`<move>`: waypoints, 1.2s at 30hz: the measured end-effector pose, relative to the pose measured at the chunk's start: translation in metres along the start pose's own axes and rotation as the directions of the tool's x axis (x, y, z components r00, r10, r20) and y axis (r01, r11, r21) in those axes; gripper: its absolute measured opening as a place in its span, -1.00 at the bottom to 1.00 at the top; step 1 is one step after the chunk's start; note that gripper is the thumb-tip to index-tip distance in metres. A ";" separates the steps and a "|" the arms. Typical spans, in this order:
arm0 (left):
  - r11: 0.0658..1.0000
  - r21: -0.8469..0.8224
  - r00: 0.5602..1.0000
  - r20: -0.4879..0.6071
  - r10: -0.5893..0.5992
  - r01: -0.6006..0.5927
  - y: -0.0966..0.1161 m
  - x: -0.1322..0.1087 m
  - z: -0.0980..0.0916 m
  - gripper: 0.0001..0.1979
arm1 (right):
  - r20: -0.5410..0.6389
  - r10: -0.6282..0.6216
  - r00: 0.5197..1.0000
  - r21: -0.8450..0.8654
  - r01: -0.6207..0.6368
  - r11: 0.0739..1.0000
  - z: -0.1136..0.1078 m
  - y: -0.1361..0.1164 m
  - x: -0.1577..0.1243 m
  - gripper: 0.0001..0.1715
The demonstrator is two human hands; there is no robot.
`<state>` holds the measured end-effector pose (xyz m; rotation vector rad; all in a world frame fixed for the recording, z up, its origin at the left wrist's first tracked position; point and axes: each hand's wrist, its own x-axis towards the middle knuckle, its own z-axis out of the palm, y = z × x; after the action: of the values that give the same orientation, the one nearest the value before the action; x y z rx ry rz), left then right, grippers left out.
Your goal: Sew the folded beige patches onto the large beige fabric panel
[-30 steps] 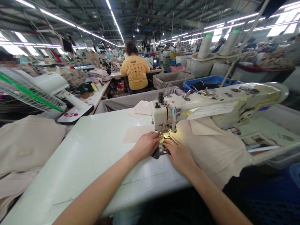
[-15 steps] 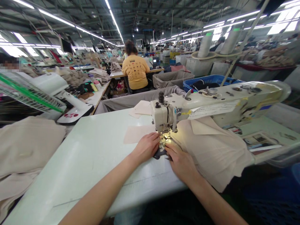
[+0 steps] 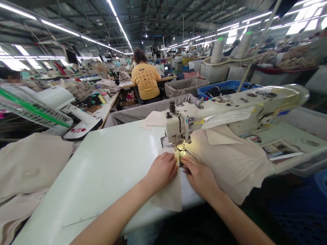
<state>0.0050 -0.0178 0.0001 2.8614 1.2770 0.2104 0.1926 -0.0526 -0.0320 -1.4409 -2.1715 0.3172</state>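
Observation:
My left hand [image 3: 163,172] lies flat with fingers stretched out on a small beige fabric piece [image 3: 170,194] that runs from the needle toward the table's front edge. My right hand [image 3: 198,175] rests flat on the larger beige garment [image 3: 230,163] just right of the needle, fingertips close to the presser foot [image 3: 181,148]. The white sewing machine [image 3: 230,110] stands behind both hands, its lamp lighting the cloth at the needle.
A pale green table [image 3: 102,170] carries the work. Folded beige fabric [image 3: 28,163] is stacked at the left beside a white fan [image 3: 63,102]. A person in a yellow shirt [image 3: 145,80] sits ahead with their back turned. Grey bins [image 3: 138,112] and thread cones [image 3: 217,51] stand behind.
The small beige piece that lay left of the needle has been pulled toward me and now lies under my left hand, covering the dark plate. Both hands shifted slightly nearer.

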 end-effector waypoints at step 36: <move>0.998 -0.034 0.995 -0.092 0.048 -0.051 -0.006 -0.007 0.013 -0.72 | -0.055 0.147 0.988 -0.197 -0.155 0.968 -0.003 0.005 -0.018 -0.80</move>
<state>-0.0028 -0.0181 -0.0136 2.8857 1.2037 0.3649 0.2034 -0.0674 -0.0371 -1.7136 -2.1157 0.1224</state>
